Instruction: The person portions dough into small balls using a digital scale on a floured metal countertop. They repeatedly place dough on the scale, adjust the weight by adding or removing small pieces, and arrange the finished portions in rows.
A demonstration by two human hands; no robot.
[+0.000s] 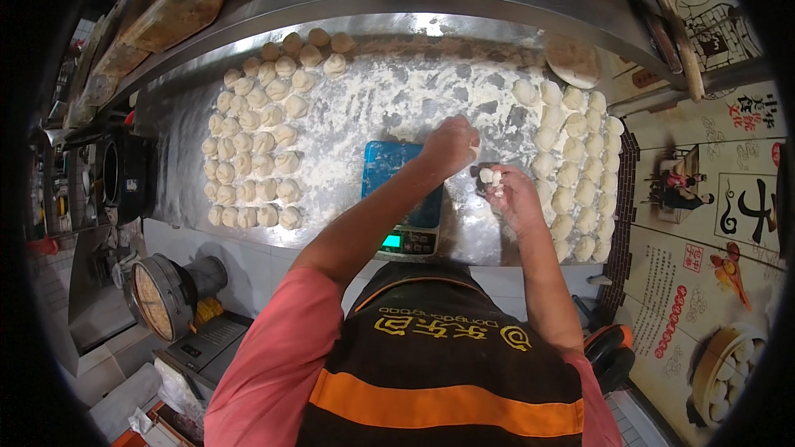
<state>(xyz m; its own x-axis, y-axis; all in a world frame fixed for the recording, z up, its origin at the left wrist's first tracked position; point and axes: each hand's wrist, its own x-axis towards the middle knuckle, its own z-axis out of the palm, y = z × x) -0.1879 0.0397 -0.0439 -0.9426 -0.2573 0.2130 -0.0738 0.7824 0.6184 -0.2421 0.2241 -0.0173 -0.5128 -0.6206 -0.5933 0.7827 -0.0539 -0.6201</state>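
My right hand [514,200] has its fingers curled around small torn pieces of white dough [490,177], just right of the kitchen scale. Farther back, my left hand [452,144] is held low over the floured steel worktop [348,118] with its fingers bent in. A pale bit shows at its right edge, but the back of the hand hides what may be inside. Under my left forearm lies the scale's blue platform [389,164], partly covered; its display [392,241] glows green. Rows of dough portions [574,149] flank my right hand.
More rows of rounded dough pieces [264,143] cover the worktop's left part. A large pale lump [572,62], seemingly dough, rests at the back right. A steel shelf [397,0] overhangs the far edge. A printed wall [702,198] borders the right end; a black bin [124,177] stands left.
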